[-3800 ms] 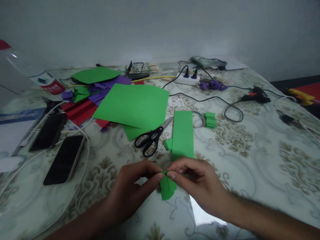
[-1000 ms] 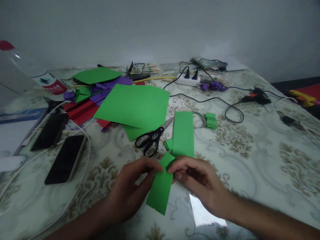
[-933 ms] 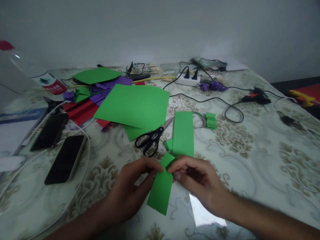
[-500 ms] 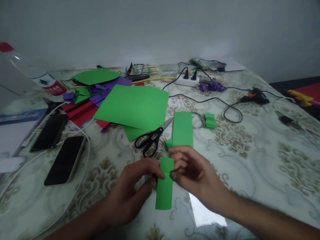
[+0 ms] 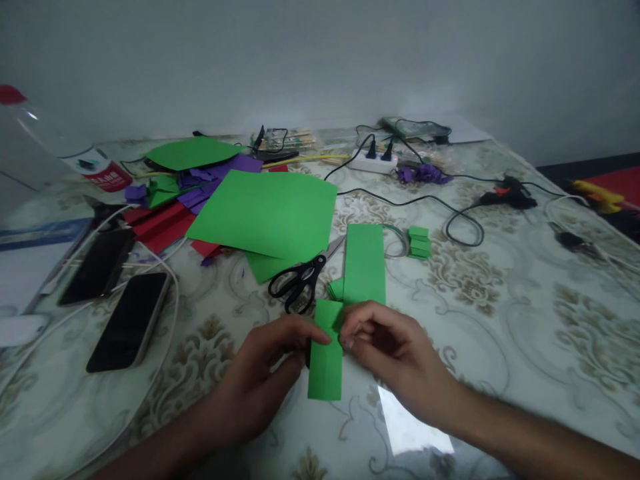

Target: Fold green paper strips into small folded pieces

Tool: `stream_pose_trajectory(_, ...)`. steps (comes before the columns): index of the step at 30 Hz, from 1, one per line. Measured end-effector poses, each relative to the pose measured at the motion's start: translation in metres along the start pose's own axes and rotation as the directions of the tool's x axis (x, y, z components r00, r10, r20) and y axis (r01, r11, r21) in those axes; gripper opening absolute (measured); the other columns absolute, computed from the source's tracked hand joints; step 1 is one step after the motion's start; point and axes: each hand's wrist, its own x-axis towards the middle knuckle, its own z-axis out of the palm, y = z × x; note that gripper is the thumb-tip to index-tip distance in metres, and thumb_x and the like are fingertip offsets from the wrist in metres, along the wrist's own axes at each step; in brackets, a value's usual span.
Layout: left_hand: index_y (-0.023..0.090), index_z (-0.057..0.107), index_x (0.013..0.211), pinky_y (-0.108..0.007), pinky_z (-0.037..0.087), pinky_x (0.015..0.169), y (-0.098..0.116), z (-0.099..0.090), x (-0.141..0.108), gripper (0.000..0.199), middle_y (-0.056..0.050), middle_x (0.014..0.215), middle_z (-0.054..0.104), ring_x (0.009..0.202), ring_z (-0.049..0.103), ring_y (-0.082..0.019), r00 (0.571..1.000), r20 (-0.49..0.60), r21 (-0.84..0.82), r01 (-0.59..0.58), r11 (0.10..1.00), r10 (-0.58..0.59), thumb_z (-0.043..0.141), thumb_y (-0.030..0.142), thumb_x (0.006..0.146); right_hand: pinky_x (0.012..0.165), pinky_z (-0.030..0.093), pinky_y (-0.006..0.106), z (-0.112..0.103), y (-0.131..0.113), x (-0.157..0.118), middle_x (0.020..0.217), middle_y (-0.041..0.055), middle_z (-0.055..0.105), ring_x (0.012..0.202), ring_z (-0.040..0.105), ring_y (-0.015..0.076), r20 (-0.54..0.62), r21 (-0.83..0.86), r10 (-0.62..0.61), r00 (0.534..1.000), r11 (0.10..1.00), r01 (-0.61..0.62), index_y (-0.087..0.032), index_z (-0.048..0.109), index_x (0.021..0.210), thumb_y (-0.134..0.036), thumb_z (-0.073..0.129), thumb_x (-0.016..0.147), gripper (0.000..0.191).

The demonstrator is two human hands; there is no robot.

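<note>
A narrow green paper strip with a crease across it is held up between both hands. My left hand grips its left edge, the index finger lying over the front and the thumb partly behind. On the right edge, the fingertips of my right hand pinch the strip near its upper part. Just beyond lies a wider green strip, with a small folded green piece at its left. Black-handled scissors rest beside them, blades pointing away to the right.
Large green sheets lie behind the scissors, near red paper and purple paper. Two phones and white cables are at left, beside a bottle. A power strip, a folded green piece and a glue gun are at right.
The held strip has moved up slightly, and its upper part looks longer and flatter than before. My right hand's fingers have drawn closer together on its edge.
</note>
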Motion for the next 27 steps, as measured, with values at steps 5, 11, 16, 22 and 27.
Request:
stream_pose_trajectory(5, 0.024, 0.077, 0.104, -0.027, 0.06, 0.079, 0.0, 0.003, 0.003, 0.019, -0.004, 0.093, 0.078, 0.087, 0.074, -0.019, 0.99, -0.031, -0.142, 0.132, 0.981, -0.138, 0.072, 0.015, 0.088, 0.072, 0.054, 0.025, -0.002, 0.0, -0.001, 0.087, 0.0013, 0.073, 0.08, 0.069, 0.0133, 0.049, -0.05, -0.034, 0.998, 0.998, 0.036, -0.022, 0.074, 0.098, -0.013, 0.07, 0.091, 0.013)
stream_pose_trajectory(11, 0.023, 0.076, 0.1, -0.025, 0.058, 0.081, 0.002, 0.004, 0.001, 0.013, -0.002, 0.094, 0.076, 0.087, 0.071, -0.017, 0.996, -0.017, -0.095, 0.09, 0.991, -0.092, 0.079, 0.022, 0.088, 0.074, 0.057, 0.027, 0.0, 0.002, 0.002, 0.092, 0.0027, 0.073, 0.083, 0.072, 0.0158, 0.03, -0.058, -0.101, 0.994, 0.993, 0.102, -0.023, 0.078, 0.094, -0.021, 0.083, 0.085, 0.011)
stream_pose_trajectory(16, 0.023, 0.074, 0.092, -0.026, 0.056, 0.083, -0.001, 0.002, 0.001, 0.003, -0.003, 0.1, 0.072, 0.094, 0.069, -0.018, 0.996, -0.074, 0.034, -0.055, 0.998, 0.057, 0.073, 0.021, 0.094, 0.07, 0.053, 0.027, -0.001, -0.002, 0.004, 0.082, 0.0026, 0.071, 0.077, 0.067, 0.0159, 0.029, -0.271, -0.176, 0.984, 0.946, 0.178, -0.021, 0.074, 0.082, -0.026, 0.081, 0.089, 0.011)
stream_pose_trajectory(22, 0.022, 0.063, 0.082, -0.021, 0.053, 0.071, -0.008, 0.006, 0.0, 0.015, 0.001, 0.086, 0.067, 0.079, 0.064, -0.014, 0.987, -0.135, 0.097, -0.069, 0.993, 0.082, 0.074, 0.017, 0.091, 0.068, 0.054, 0.025, 0.0, -0.001, 0.0, 0.082, 0.0009, 0.072, 0.074, 0.068, 0.0146, -0.013, -0.301, -0.178, 0.984, 0.939, 0.166, -0.021, 0.069, 0.084, -0.024, 0.081, 0.088, 0.014)
stream_pose_trajectory(27, 0.022, 0.059, 0.083, -0.023, 0.054, 0.069, -0.01, 0.012, -0.002, 0.017, 0.002, 0.08, 0.063, 0.075, 0.062, -0.014, 0.99, -0.138, 0.096, -0.019, 0.995, 0.033, 0.073, 0.017, 0.09, 0.075, 0.058, 0.025, 0.003, 0.004, -0.002, 0.09, 0.0006, 0.072, 0.08, 0.07, 0.0137, -0.062, -0.174, -0.148, 0.987, 0.975, 0.136, -0.024, 0.067, 0.1, -0.02, 0.08, 0.087, 0.019)
